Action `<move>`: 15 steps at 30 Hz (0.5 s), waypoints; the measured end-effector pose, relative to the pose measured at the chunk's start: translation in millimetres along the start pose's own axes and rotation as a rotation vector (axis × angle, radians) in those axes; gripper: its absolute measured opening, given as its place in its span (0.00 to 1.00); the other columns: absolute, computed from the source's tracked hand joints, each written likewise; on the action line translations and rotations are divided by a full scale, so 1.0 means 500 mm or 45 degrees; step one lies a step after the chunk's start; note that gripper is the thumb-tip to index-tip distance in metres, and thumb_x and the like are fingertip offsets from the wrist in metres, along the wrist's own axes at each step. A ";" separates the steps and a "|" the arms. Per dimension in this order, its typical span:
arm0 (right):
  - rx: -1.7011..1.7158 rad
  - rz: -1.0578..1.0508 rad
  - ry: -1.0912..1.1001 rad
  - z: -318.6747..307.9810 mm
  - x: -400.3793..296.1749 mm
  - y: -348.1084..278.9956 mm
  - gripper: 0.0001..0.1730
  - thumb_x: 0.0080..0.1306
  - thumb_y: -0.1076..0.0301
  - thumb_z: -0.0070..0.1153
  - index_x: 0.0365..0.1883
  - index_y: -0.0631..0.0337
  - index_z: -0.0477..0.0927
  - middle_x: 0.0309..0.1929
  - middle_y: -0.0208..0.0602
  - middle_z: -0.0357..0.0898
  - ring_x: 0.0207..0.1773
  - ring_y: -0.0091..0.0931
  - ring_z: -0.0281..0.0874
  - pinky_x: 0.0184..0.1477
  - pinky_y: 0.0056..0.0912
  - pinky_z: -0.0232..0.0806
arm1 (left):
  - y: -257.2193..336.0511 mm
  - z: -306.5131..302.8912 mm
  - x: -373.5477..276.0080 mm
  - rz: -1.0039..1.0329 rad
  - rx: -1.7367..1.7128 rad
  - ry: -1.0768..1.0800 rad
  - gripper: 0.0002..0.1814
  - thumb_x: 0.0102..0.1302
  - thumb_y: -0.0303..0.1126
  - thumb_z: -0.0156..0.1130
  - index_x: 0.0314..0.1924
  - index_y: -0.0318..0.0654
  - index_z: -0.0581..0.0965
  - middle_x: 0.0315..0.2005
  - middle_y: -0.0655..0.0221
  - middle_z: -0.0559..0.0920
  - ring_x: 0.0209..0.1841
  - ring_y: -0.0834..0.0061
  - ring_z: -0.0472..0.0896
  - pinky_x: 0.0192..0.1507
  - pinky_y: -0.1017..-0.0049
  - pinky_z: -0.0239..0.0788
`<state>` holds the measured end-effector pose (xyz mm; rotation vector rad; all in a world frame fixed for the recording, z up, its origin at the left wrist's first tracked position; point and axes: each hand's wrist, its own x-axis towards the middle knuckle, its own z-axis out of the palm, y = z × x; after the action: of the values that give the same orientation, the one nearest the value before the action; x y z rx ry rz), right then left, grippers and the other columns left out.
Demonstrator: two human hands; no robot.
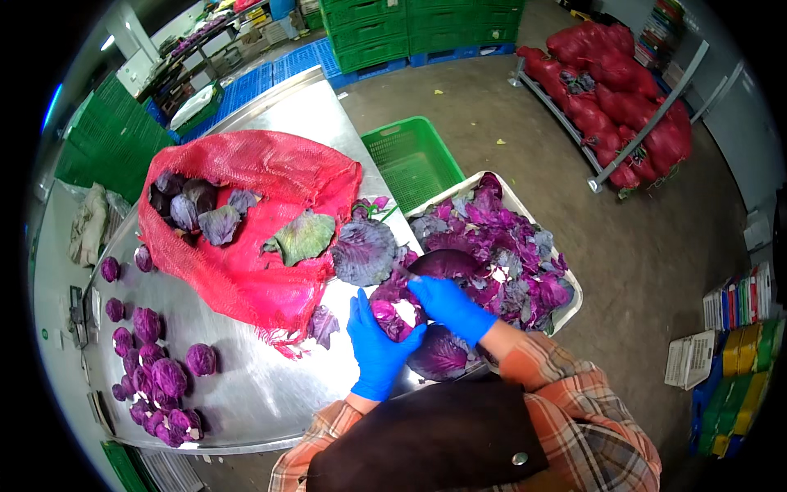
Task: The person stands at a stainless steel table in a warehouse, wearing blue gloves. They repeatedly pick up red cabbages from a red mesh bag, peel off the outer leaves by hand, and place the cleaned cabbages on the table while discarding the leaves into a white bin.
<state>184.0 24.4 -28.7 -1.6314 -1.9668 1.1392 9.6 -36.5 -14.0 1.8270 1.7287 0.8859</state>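
Note:
Both my hands wear blue gloves. My left hand [382, 344] holds a red cabbage head [396, 313] with a pale cut patch, just above the steel table's near right edge. My right hand [454, 307] is closed around what seems to be a knife, its blurred blade [404, 271] pointing up and left over the cabbage. Large outer leaves [365, 252] lie just beyond. On the left, a red mesh sack [246, 295] lies open with unpeeled red cabbages [184, 212] inside. Several trimmed cabbages [169, 377] sit on the table's left part.
A pale crate [575, 295] heaped with purple leaves stands against the table's right edge, with a green crate [418, 160] behind it. A metal-framed rack [652, 138] carries full red mesh sacks [621, 74]. Stacked green crates [369, 37] stand on blue pallets at the back.

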 end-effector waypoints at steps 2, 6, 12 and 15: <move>0.050 0.170 0.038 0.013 0.035 0.071 0.26 0.69 0.49 0.48 0.52 0.63 0.74 0.41 0.55 0.79 0.37 0.47 0.80 0.38 0.48 0.71 | -0.007 0.000 -0.011 0.048 0.028 -0.002 0.63 0.41 0.51 0.77 0.68 0.27 0.50 0.64 0.37 0.57 0.66 0.41 0.56 0.66 0.50 0.49; 0.824 0.294 0.036 0.015 -0.008 -0.024 0.25 0.61 0.56 0.63 0.51 0.58 0.73 0.21 0.28 0.73 0.18 0.17 0.67 0.19 0.25 0.60 | -0.039 -0.011 -0.012 0.012 -0.055 -0.026 0.63 0.40 0.48 0.78 0.70 0.32 0.49 0.65 0.50 0.58 0.67 0.53 0.59 0.67 0.60 0.52; 0.339 0.090 0.305 0.096 0.058 0.129 0.29 0.59 0.57 0.61 0.54 0.62 0.70 0.39 0.47 0.80 0.37 0.36 0.80 0.40 0.39 0.71 | -0.088 -0.045 -0.031 0.184 -0.166 -0.128 0.65 0.41 0.48 0.79 0.71 0.34 0.47 0.69 0.52 0.53 0.70 0.57 0.55 0.69 0.62 0.49; 0.127 -0.222 0.352 0.094 0.079 0.177 0.40 0.60 0.52 0.60 0.65 0.60 0.60 0.51 0.52 0.75 0.50 0.40 0.77 0.50 0.42 0.70 | -0.060 -0.065 -0.032 -0.030 -0.556 -0.149 0.66 0.42 0.44 0.79 0.71 0.34 0.43 0.69 0.51 0.52 0.69 0.58 0.57 0.68 0.62 0.51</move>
<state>198.2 46.1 -133.2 -1.4478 -1.8048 0.8796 -34.5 -52.7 -15.5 1.5321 1.3532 1.0299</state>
